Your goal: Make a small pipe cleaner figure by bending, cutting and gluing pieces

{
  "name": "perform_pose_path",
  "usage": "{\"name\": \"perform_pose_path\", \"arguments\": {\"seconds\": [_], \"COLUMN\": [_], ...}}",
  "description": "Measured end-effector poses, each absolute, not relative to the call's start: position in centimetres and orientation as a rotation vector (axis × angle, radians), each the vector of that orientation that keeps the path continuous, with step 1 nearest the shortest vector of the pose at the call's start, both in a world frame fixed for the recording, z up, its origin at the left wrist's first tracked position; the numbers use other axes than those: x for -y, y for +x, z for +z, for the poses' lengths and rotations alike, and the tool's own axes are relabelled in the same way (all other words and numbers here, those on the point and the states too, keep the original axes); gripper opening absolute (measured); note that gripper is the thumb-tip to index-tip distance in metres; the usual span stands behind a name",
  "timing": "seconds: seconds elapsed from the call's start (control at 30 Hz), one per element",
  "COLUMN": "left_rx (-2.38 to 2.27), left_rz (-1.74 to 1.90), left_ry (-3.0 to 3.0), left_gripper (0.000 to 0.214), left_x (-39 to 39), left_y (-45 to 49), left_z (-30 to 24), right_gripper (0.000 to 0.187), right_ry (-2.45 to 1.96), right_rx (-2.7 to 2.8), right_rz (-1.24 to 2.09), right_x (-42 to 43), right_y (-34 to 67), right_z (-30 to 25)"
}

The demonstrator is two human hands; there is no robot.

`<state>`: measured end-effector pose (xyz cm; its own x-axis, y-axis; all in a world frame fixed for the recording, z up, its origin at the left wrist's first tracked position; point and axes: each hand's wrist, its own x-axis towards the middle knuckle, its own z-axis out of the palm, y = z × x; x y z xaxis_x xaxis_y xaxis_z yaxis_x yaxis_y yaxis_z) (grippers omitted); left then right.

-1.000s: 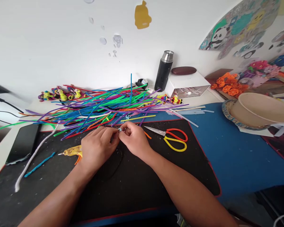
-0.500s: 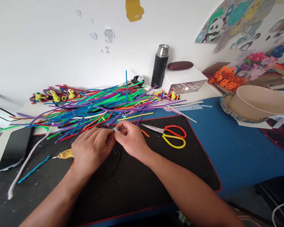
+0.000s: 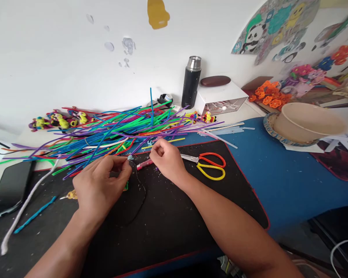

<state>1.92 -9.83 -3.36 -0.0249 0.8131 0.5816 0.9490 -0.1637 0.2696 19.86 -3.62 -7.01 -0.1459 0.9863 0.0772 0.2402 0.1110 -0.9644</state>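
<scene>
At the left of the frame, a flat, glossy phone (image 3: 11, 189) lies near a soft white strip (image 3: 29, 204) and a thin, twisted blue stick (image 3: 34, 215). At centre-left, the left hand (image 3: 97, 185) is nearly closed, its thumb and finger pinching a small, fluffy light-blue piece (image 3: 130, 157) above the smooth black mat (image 3: 168, 224). At the centre, the right hand (image 3: 169, 158) has curled fingers; whether it holds something, I cannot tell. Just right lie metal scissors (image 3: 211, 166) with rounded red and yellow handles.
</scene>
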Motion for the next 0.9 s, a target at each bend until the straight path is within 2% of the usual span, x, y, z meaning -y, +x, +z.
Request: {"name": "perform_pose_path", "arguments": {"seconds": [0.17, 0.3, 0.5, 0.63, 0.77, 0.9], "left_rx": [2.453, 2.661, 2.732, 2.710, 2.717, 2.725], "left_rz": [-1.307, -1.595, -1.874, -1.936, -1.995, -1.999], "left_ry": [-1.968, -1.979, -2.023, -2.056, -2.041, -2.043], "left_gripper": [0.018, 0.024, 0.025, 0.025, 0.029, 0.031], "left_x": [9.7, 9.3, 8.9, 9.0, 9.0, 9.2], "left_y": [2.0, 1.7, 1.5, 1.6, 1.7, 1.9], "left_z": [-2.6, -2.7, -2.9, -2.9, -3.0, -2.9], "right_gripper": [0.008, 0.015, 0.019, 0.008, 0.019, 0.026], "right_ry": [-1.160, -1.099, -1.107, -1.006, -0.854, -0.802], "right_rx": [1.539, 1.574, 1.589, 1.503, 1.369, 1.349], "right_rz": [1.158, 1.202, 1.188, 1.343, 1.609, 1.694], "right_x": [4.2, 4.8, 4.6, 4.6, 4.6, 4.8], "right_y": [19.7, 19.5, 19.3, 19.1, 19.2, 19.4], "right_z": [-6.4, -6.3, -6.6, -6.8, -6.3, -5.8]}}
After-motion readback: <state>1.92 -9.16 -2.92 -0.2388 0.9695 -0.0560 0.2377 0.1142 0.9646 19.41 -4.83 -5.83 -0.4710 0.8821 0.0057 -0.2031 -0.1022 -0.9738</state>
